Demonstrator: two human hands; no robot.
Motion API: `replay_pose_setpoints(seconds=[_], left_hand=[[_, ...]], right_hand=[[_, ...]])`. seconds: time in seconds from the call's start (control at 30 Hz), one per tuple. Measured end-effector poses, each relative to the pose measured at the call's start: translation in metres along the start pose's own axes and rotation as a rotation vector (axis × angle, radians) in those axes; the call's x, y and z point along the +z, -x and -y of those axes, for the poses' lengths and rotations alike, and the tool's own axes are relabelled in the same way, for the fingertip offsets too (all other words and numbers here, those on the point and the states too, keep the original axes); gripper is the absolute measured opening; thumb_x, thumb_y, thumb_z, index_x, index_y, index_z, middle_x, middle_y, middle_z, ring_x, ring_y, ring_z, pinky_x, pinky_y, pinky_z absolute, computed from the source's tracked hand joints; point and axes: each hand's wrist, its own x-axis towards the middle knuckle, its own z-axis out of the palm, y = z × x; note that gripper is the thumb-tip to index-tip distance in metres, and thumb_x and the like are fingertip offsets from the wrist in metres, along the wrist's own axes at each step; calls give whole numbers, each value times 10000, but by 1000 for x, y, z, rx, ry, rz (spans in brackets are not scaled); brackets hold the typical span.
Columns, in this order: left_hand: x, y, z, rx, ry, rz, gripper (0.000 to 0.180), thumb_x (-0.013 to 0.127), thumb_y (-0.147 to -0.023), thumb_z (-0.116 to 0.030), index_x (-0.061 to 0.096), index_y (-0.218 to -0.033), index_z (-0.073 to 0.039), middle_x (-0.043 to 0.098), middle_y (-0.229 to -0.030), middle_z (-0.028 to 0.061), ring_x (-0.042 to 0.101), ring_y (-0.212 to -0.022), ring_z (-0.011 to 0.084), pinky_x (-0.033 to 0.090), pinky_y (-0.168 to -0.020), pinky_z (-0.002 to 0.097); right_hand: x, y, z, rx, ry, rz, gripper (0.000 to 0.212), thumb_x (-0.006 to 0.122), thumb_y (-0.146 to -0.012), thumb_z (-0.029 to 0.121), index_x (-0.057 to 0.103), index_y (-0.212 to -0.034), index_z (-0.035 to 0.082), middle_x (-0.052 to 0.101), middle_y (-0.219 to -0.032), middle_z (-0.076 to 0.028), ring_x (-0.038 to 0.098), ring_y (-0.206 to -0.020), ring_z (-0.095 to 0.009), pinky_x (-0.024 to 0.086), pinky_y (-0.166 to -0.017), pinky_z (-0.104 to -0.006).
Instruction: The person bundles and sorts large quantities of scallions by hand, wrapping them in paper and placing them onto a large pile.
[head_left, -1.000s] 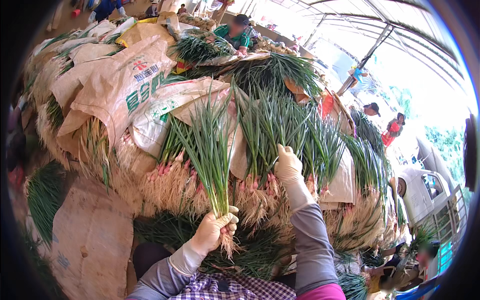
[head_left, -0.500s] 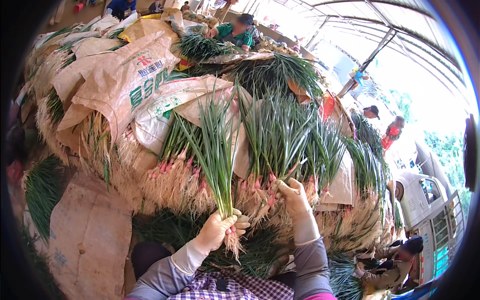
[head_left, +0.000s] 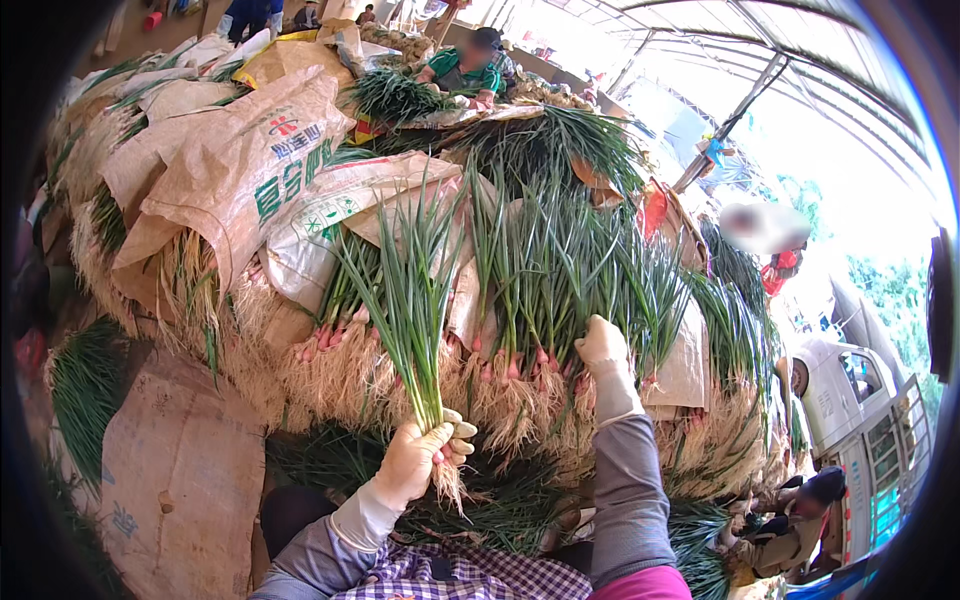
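My left hand, in a pale glove, is closed round the lower stems of a bunch of green garlic. Its long leaves point up and away, while pinkish bulbs and stringy roots hang below my fingers. Further right, my gloved right hand is closed among the stalks of more green garlic, laid along the heap's near edge with roots toward me. Its fingertips are partly hidden by the leaves.
Woven sacks cover the left of the heap. A flattened sack lies at lower left, near loose greens. One person works behind the heap, another crouches at lower right. A white truck stands to the right.
My right hand has moved up and to the right, from the bulbs to the leafy stalks. My left hand, still holding its bunch, has shifted slightly left and down.
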Motion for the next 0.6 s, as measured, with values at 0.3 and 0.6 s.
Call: replay_pose_setpoints(seconds=[0.3,0.6], left_hand=[[-2,1,3,-13,-18,16,159,411,-977,-89,510,-1088,-32,640,-975,125,625,-747,150,506,-642,261],[2,1,6,-12,-8,36,160,422,-967,-81,510,-1089,-24,649,-943,130,628,-730,152,509,-631,264]], right_hand=[[-24,-4,-35,48,-1207,268,148,632,-763,63,630,-890,-13,645,-792,-91,580,-571,-110,466,-484,-226],[4,15,0,-88,-304,91,255,708,-782,199,660,-927,-6,659,-790,-71,607,-685,-140,507,-628,-270]])
